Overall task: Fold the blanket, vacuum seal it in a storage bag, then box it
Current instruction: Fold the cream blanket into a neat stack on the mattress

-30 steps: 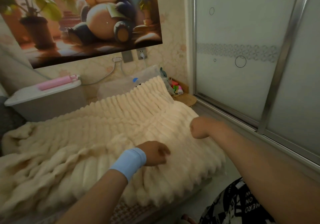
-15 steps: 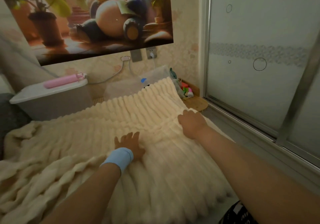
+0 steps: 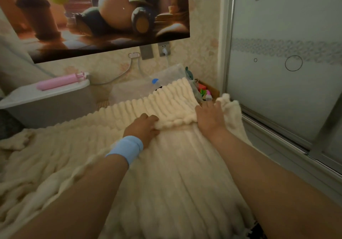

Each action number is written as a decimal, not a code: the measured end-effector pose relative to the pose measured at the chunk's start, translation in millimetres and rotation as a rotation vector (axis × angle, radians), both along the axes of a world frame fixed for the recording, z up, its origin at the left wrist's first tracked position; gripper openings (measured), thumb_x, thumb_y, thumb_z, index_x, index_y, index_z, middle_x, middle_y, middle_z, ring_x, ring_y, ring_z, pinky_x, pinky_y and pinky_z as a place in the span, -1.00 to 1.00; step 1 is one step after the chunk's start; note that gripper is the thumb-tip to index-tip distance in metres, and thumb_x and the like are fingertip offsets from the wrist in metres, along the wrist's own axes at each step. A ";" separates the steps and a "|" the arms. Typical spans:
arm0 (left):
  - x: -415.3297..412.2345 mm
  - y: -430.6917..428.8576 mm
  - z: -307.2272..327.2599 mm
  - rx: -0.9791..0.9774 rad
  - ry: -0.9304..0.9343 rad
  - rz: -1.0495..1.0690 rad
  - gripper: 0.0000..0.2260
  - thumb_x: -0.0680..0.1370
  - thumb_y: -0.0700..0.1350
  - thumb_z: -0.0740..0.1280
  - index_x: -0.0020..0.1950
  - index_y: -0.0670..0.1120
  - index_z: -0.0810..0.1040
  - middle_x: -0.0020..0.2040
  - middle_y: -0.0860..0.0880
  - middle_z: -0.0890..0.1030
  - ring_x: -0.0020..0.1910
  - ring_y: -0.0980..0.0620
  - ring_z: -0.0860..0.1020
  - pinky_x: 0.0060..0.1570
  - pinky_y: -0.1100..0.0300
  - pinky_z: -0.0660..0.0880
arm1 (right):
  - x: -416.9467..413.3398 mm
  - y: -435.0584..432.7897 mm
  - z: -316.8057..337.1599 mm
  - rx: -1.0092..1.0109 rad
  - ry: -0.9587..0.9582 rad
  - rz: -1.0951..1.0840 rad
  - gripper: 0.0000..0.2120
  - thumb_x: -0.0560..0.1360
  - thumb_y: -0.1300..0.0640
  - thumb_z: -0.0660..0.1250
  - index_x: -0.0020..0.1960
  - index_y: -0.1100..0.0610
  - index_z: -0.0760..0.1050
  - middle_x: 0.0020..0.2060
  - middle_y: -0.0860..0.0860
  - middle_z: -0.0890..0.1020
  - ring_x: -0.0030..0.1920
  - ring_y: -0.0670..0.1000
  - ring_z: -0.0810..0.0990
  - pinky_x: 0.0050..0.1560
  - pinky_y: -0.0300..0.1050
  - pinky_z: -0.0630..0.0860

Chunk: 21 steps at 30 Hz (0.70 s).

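Note:
A cream ribbed fluffy blanket [image 3: 166, 174] lies spread over the bed, bunched at the left. My left hand [image 3: 143, 128], with a light blue wristband, pinches a raised fold of the blanket near the middle. My right hand [image 3: 211, 117] lies on the same fold further right, fingers curled over the fabric near a bunched corner. A clear plastic storage bag [image 3: 166, 79] with a blue valve lies behind the blanket by the wall. A grey lidded storage box [image 3: 50, 105] stands at the back left, with a pink hand pump [image 3: 59, 81] on its lid.
A frosted sliding door [image 3: 286, 72] runs along the right side. A small wooden tray of colourful items [image 3: 205, 92] sits in the far corner. A wall socket with a white cable [image 3: 164, 51] is below a large poster [image 3: 103, 16].
Both hands moved forward, away from me, across the blanket. The left hand went from flat to gripping a fold, and the right hand closed over the fabric near the far right corner.

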State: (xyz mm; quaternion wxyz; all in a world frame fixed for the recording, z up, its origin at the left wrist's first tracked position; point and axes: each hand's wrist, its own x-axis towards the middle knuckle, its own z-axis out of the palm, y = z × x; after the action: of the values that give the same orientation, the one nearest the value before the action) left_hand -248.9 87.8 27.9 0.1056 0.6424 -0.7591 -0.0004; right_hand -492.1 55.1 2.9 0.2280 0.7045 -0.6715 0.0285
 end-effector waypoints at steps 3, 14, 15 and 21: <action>1.3 -0.7 -18.3 0.110 -0.236 0.008 -0.45 0.55 0.14 0.29 0.49 0.14 0.19 0.38 -0.03 0.33 0.31 -0.11 0.40 0.24 -0.03 0.39 | 0.5 -3.7 -16.2 0.181 0.050 -0.109 -0.53 0.65 0.07 0.12 0.53 0.09 0.17 0.45 0.24 0.29 0.47 0.25 0.23 0.47 0.32 0.12; 110.8 65.0 7.7 0.418 -0.048 0.093 -0.63 0.61 0.11 0.22 0.40 0.06 0.41 0.35 0.03 0.47 0.29 0.00 0.46 0.30 0.11 0.35 | 157.7 46.4 19.4 0.575 0.161 0.203 -0.59 0.60 0.17 0.15 0.44 0.11 0.40 0.38 0.09 0.48 0.35 0.17 0.47 0.44 0.25 0.25; 124.0 76.1 12.5 0.418 -0.042 0.100 -0.65 0.61 0.11 0.23 0.38 0.06 0.43 0.34 0.04 0.48 0.28 0.01 0.47 0.29 0.11 0.37 | 175.4 51.0 27.4 0.520 0.051 0.297 -0.60 0.58 0.20 0.15 0.39 0.08 0.44 0.34 0.06 0.52 0.31 0.14 0.50 0.40 0.16 0.29; 211.3 140.1 45.2 0.393 -0.053 0.262 -0.72 0.60 0.08 0.24 0.23 0.00 0.52 0.20 -0.02 0.57 0.12 -0.04 0.53 0.16 0.08 0.46 | 287.3 116.1 70.7 0.943 -0.617 0.881 -0.54 0.53 0.24 0.24 0.42 0.05 0.48 0.34 0.01 0.53 0.33 0.03 0.48 0.34 -0.05 0.41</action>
State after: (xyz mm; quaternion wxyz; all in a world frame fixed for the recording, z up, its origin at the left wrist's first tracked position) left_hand -37.6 227.9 73.1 -0.0422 0.7433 -0.6573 -0.1173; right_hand -204.8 171.2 73.6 -0.3337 0.8937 -0.2992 0.0227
